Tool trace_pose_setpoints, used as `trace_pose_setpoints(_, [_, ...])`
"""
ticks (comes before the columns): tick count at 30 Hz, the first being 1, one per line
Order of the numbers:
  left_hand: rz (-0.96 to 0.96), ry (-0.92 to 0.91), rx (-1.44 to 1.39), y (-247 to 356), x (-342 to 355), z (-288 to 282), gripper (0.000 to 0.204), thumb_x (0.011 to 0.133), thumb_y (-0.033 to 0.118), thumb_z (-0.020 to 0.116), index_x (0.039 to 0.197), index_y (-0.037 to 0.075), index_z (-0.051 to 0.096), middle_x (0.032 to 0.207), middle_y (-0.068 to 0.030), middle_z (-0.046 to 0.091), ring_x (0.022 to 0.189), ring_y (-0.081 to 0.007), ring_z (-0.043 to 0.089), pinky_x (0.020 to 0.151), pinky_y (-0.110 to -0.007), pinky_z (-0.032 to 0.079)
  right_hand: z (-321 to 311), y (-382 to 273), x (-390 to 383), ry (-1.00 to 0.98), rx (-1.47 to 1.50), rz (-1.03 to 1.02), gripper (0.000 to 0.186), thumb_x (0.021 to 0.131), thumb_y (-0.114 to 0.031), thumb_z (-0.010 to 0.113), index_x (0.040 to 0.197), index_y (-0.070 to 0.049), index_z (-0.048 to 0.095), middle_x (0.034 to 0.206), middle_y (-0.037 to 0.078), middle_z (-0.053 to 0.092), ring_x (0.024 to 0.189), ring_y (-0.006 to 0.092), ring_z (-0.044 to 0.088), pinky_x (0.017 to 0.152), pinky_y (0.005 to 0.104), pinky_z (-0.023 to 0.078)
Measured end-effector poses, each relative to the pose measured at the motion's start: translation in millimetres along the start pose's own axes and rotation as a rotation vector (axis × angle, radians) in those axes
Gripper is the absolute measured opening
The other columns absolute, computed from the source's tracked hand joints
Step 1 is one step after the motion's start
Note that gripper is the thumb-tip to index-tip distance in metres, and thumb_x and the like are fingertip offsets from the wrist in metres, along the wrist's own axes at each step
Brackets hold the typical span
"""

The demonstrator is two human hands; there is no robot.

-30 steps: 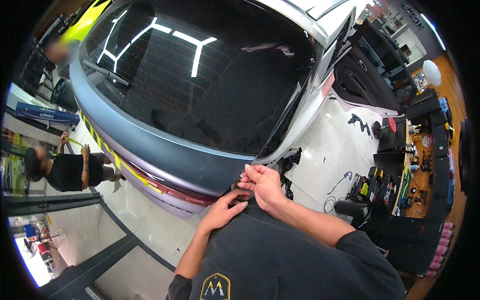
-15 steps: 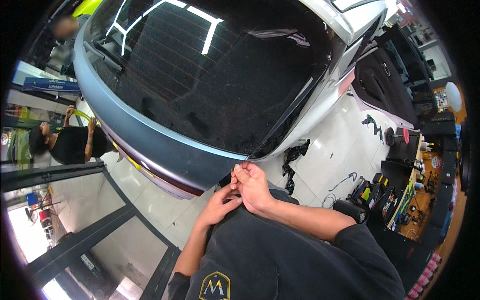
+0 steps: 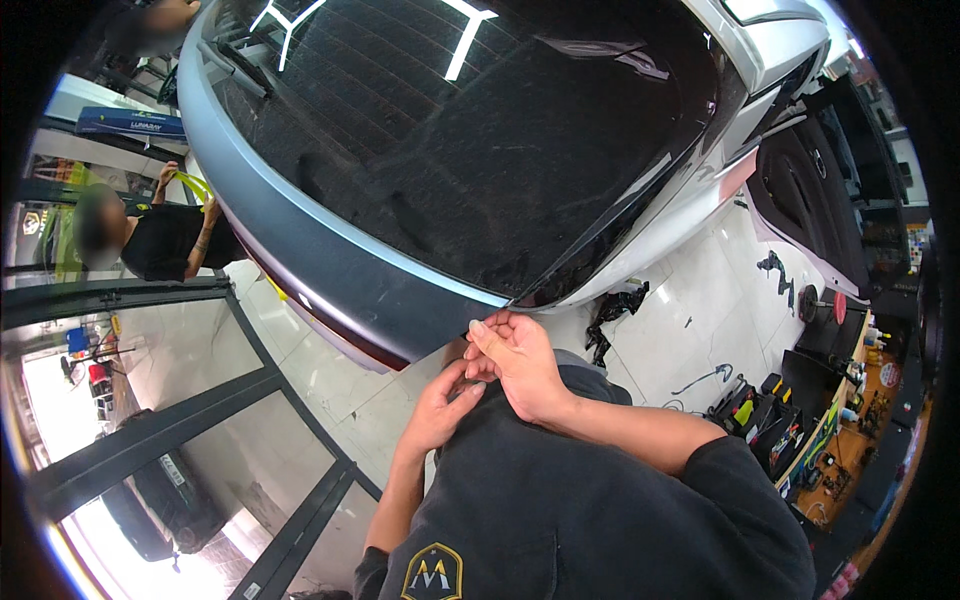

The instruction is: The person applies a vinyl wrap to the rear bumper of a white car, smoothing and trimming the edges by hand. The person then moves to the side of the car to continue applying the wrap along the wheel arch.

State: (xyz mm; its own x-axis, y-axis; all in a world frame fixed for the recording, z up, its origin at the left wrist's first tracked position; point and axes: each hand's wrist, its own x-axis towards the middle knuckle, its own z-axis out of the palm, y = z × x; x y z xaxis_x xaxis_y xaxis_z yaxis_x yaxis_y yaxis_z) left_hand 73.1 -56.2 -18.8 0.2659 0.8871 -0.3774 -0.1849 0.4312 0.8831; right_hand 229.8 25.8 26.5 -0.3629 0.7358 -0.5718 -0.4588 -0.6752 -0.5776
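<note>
The rear of a car fills the upper view, with a matte blue-grey tailgate panel [image 3: 330, 265] below the dark rear window [image 3: 450, 160]. At the panel's right corner, my right hand [image 3: 525, 370] is closed in a pinch, thumb against the edge and fingers curled. Whatever lies between its fingertips is hidden. Just below and to the left is my left hand [image 3: 437, 408], its thumb and forefinger apart and its fingertips near the right hand's fingers. Nothing shows in that hand. Both hands are close in front of my dark shirt.
Another person [image 3: 170, 240] at the left holds a yellow-green strip [image 3: 193, 185]. Crumpled black sheeting [image 3: 613, 318] lies on the tiled floor right of the car. Beyond it are a tool bag [image 3: 765, 410] and a cluttered workbench [image 3: 840, 470]. Dark-framed glass panels [image 3: 170, 430] stand at left.
The view has shifted, so the car sits further right and higher. My left thumb and forefinger have parted slightly, and the dark patch beside my fingers no longer shows. My right hand keeps its pinch.
</note>
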Motion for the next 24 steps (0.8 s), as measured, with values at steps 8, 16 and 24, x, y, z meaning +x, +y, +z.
trace_pose_setpoints(8, [0.011,0.007,-0.012,-3,-2,-2,0.042,0.101,0.014,0.06,0.138,-0.003,0.052,0.126,-0.0138,0.063,0.122,-0.0224,0.059,0.106,-0.037,0.044,4,4,4,0.129,0.134,-0.001,0.015,0.099,-0.013,0.068,0.097,-0.001,0.059,0.084,0.005,0.062,0.068,0.0129,0.06,0.065,0.0263,0.053])
trace_pose_setpoints(16, [-0.004,-0.052,-0.034,-6,-5,-10,0.04,0.101,0.017,0.061,0.136,-0.003,0.054,0.127,-0.0124,0.063,0.121,-0.0207,0.06,0.104,-0.036,0.045,0,9,4,0.061,0.313,0.038,0.008,0.103,-0.011,0.06,0.102,-0.004,0.056,0.095,0.007,0.061,0.082,0.015,0.057,0.075,0.0305,0.05])
trace_pose_setpoints(24, [-0.088,-0.226,0.059,12,-1,-25,0.04,0.1,0.017,0.063,0.135,-0.002,0.055,0.125,-0.0106,0.064,0.117,-0.019,0.061,0.099,-0.032,0.047,13,9,-15,0.203,0.272,-0.018,0.015,0.105,-0.019,0.057,0.106,-0.005,0.055,0.095,0.007,0.06,0.084,0.017,0.058,0.075,0.0335,0.052])
